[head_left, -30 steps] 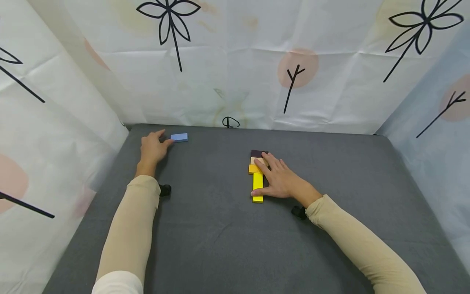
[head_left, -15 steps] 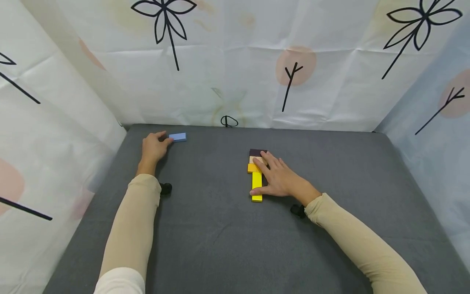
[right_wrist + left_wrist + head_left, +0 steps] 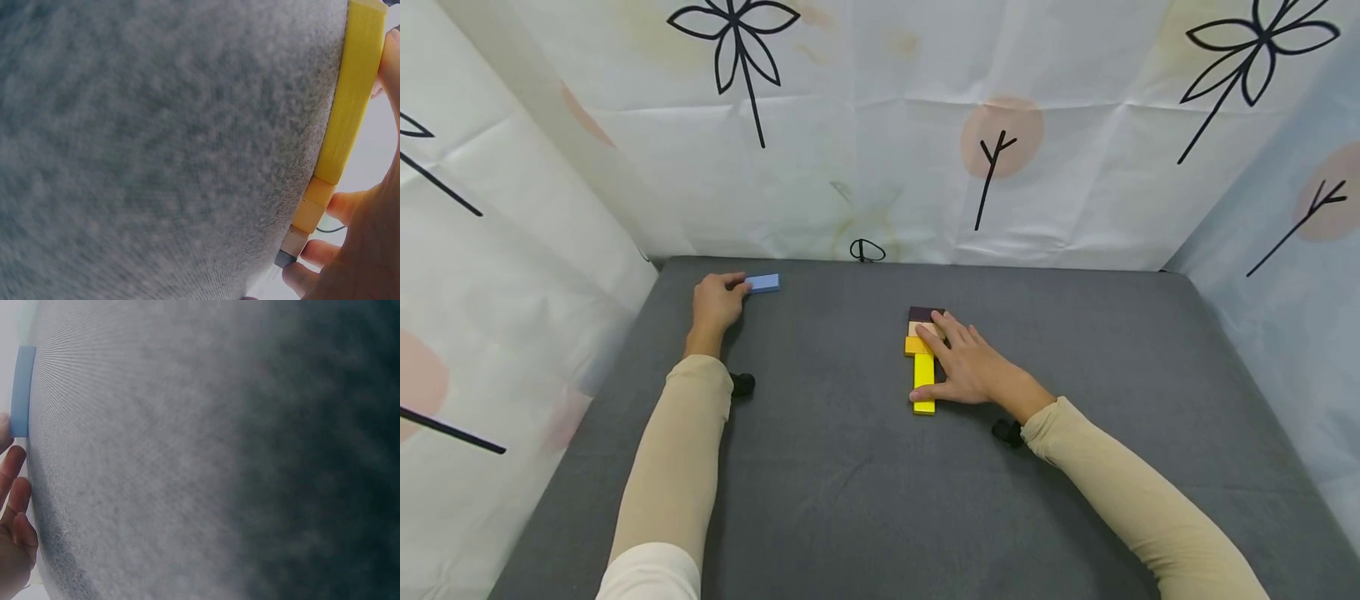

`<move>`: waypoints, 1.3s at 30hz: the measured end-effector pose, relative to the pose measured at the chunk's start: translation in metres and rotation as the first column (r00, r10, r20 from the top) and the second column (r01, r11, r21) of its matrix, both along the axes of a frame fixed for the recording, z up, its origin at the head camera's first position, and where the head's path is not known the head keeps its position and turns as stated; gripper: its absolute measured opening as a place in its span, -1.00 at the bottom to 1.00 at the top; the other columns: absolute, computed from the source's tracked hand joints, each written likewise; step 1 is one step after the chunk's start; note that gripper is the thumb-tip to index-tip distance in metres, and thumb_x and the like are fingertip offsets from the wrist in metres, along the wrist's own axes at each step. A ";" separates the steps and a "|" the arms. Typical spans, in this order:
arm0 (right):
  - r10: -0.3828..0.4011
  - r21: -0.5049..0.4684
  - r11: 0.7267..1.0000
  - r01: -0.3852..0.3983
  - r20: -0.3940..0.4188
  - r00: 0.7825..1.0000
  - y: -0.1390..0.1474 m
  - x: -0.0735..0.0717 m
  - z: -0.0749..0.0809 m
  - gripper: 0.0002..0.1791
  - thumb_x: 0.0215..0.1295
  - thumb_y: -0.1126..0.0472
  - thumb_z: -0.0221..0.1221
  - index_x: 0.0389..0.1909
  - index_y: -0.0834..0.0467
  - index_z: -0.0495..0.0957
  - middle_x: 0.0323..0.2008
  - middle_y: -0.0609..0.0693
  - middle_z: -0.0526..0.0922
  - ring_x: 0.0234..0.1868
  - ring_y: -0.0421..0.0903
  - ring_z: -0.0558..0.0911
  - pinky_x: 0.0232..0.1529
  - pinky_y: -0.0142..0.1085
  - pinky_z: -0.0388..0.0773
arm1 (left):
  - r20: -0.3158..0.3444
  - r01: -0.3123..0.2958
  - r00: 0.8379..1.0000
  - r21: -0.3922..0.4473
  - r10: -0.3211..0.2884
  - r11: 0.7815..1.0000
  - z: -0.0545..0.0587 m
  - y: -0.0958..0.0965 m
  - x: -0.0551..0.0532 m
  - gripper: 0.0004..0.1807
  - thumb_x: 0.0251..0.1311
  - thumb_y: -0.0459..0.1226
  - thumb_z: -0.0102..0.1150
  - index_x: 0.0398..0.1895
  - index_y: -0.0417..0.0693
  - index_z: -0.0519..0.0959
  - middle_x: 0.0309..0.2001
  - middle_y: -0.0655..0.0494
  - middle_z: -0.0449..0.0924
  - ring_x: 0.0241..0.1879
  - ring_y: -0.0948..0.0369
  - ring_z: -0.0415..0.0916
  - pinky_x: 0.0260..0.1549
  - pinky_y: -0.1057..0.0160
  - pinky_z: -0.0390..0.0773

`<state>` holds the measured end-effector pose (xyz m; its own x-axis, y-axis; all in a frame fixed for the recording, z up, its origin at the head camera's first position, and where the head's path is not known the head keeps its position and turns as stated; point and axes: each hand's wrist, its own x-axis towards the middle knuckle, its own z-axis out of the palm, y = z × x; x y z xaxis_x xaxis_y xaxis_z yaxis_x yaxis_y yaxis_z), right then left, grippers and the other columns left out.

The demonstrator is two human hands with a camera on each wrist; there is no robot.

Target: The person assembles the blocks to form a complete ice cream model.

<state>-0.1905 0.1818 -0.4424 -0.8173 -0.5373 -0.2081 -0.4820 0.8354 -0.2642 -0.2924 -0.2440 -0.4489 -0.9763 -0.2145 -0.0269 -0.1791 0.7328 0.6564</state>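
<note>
At the far left of the table my left hand [image 3: 717, 304] holds the left end of a small blue block [image 3: 763, 283] between thumb and forefinger. In the left wrist view the blue block [image 3: 23, 391] stands at the left edge, a fingertip at its lower end and the other fingers bent below. My right hand [image 3: 973, 367] lies spread over a row of blocks, its thumb on the long yellow block [image 3: 924, 371]. Its fingers touch the orange block [image 3: 914, 346], the beige block [image 3: 914, 329] and the dark block [image 3: 922, 314], which they partly hide.
The grey table [image 3: 820, 467] runs back to a white patterned cloth [image 3: 880, 150], with more cloth along the left and right sides. A wide stretch of tabletop separates the blue block from the row. Black wrist cameras [image 3: 742, 385] sit beneath both wrists.
The left forefinger has come down and closed in on the blue block's end. The right hand and the row stay put; the head view has shifted slightly.
</note>
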 end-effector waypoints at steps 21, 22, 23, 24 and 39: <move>-0.008 0.003 1.000 0.008 0.001 1.000 0.001 0.001 -0.001 0.22 0.20 -0.54 0.16 0.67 0.00 -0.14 0.67 0.21 -0.24 0.68 0.22 -0.18 0.60 0.28 -0.11 | 0.052 -0.003 0.999 0.062 0.000 0.998 0.006 0.021 0.002 -0.56 0.51 -0.10 0.11 0.34 -0.04 0.57 0.33 -0.17 0.54 0.39 -0.15 0.34 0.37 -0.15 0.39; -0.009 0.006 1.000 0.009 0.003 1.000 0.000 0.000 -0.001 0.23 0.20 -0.54 0.15 0.67 0.00 -0.15 0.67 0.21 -0.24 0.68 0.22 -0.19 0.61 0.28 -0.12 | 0.054 -0.006 0.999 0.066 0.003 0.998 0.006 0.022 0.002 -0.56 0.50 -0.10 0.12 0.33 -0.04 0.57 0.33 -0.17 0.55 0.40 -0.15 0.33 0.37 -0.15 0.38; -0.010 0.010 1.000 0.010 0.004 1.000 0.000 0.000 -0.001 0.23 0.20 -0.55 0.15 0.68 -0.01 -0.16 0.67 0.20 -0.25 0.69 0.21 -0.19 0.61 0.27 -0.12 | 0.056 -0.009 0.998 0.069 0.005 0.998 0.006 0.023 0.002 -0.56 0.50 -0.09 0.12 0.33 -0.04 0.58 0.33 -0.17 0.55 0.40 -0.15 0.32 0.38 -0.15 0.38; -0.011 0.011 1.000 0.011 0.007 1.000 0.000 0.000 -0.002 0.23 0.20 -0.56 0.14 0.68 -0.02 -0.16 0.67 0.19 -0.26 0.69 0.20 -0.20 0.61 0.26 -0.13 | 0.060 -0.011 0.998 0.069 0.007 0.998 0.006 0.023 0.003 -0.56 0.50 -0.09 0.12 0.33 -0.04 0.58 0.32 -0.16 0.55 0.40 -0.15 0.31 0.38 -0.15 0.37; -0.013 0.002 1.000 0.013 0.014 1.000 -0.001 0.002 -0.001 0.23 0.20 -0.56 0.14 0.68 0.00 -0.15 0.67 0.19 -0.26 0.69 0.19 -0.22 0.61 0.26 -0.13 | 0.054 0.031 0.998 -0.028 -0.029 0.999 0.009 0.044 0.007 -0.59 0.45 -0.04 0.19 0.24 0.00 0.66 0.23 -0.14 0.65 0.32 -0.16 0.45 0.34 -0.16 0.42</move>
<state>-0.1890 0.1807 -0.4438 -0.8212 -0.5263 -0.2208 -0.4674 0.8421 -0.2690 -0.2851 -0.2004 -0.4397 -0.9797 -0.1868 -0.0732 -0.1910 0.7567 0.6253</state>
